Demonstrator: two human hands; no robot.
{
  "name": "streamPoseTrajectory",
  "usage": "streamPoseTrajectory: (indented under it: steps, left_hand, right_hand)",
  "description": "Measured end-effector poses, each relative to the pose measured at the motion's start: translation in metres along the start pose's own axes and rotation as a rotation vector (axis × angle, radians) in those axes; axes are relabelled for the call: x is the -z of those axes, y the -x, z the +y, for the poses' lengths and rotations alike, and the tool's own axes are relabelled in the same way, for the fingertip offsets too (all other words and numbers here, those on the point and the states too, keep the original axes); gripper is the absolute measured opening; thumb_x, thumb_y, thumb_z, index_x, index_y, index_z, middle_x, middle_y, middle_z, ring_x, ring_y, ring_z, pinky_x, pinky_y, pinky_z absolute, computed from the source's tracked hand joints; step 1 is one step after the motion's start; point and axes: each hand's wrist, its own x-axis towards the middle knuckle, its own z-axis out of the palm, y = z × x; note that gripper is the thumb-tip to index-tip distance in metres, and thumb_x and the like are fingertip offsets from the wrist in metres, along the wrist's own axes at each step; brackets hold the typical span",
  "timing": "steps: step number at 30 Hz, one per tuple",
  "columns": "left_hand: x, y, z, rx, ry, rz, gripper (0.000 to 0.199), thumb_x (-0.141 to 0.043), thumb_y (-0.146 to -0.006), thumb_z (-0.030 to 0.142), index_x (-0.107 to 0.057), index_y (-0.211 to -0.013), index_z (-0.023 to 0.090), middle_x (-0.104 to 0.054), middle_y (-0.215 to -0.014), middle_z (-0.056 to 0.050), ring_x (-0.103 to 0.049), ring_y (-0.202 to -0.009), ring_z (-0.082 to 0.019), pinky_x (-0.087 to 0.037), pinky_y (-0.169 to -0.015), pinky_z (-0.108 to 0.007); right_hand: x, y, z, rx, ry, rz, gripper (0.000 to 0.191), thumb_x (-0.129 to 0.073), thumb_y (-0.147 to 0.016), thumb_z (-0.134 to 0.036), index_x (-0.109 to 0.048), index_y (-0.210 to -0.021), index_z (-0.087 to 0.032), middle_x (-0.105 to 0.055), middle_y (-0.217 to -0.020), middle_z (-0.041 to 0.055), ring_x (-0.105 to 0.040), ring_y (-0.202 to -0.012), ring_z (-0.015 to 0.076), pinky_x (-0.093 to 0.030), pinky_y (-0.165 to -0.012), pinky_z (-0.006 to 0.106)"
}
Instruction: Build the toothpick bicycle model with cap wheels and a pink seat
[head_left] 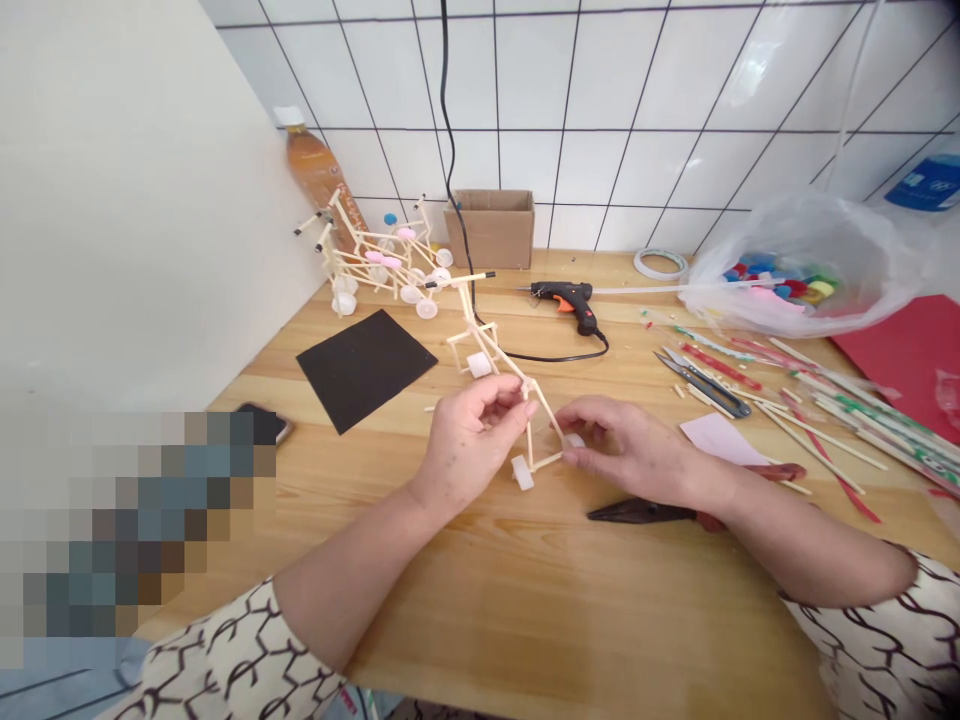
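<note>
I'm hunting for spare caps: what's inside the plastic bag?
The clear plastic bag holds blue, red, green and yellow caps and something pink; whatever lies beneath them is hidden.

The stick frame is pale matt wood. The table is varnished wood, the bag thin, shiny plastic.

Single head-worn cam, close above the wooden surface, facing forward and down at the left hand and right hand, tiled wall beyond.

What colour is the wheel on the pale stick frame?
The round wheel is white, best in the head view.
</note>
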Motion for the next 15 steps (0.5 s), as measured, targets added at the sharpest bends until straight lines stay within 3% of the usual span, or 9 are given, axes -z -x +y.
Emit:
streamPoseTrajectory:
  steps: [8,15]
  left_hand:
    - [0.0005,-0.0009,-0.0007,0.011,0.014,-0.024,0.013,-0.061,-0.075,0.023,-0.062,-0.084,0.013,-0.062,-0.075,-0.003,-0.058,-0.067,-0.012,-0.052,-0.065,-0.025]
    - [0.0008,-0.0016,-0.0001,0.007,0.022,-0.033,0.011,-0.061,-0.075,0.022,-0.061,-0.083,0.014,-0.062,-0.075,-0.003,-0.057,-0.067,-0.012,-0.052,-0.064,-0.024]
  right_hand:
    - [-0.0055,-0.0055,-0.0049,-0.044,-0.051,0.055,0.007,-0.051,-0.075,-0.017,-0.058,-0.074,-0.018,-0.060,-0.076,0.0024,-0.055,-0.069,0.0142,-0.043,-0.064,0.026]
    - [-0.0080,-0.0081,-0.0042,-0.067,-0.081,0.084,0.009,-0.050,-0.073,-0.015,-0.058,-0.071,-0.018,-0.058,-0.068,0.0002,-0.052,-0.061,0.0119,-0.041,-0.059,0.024]
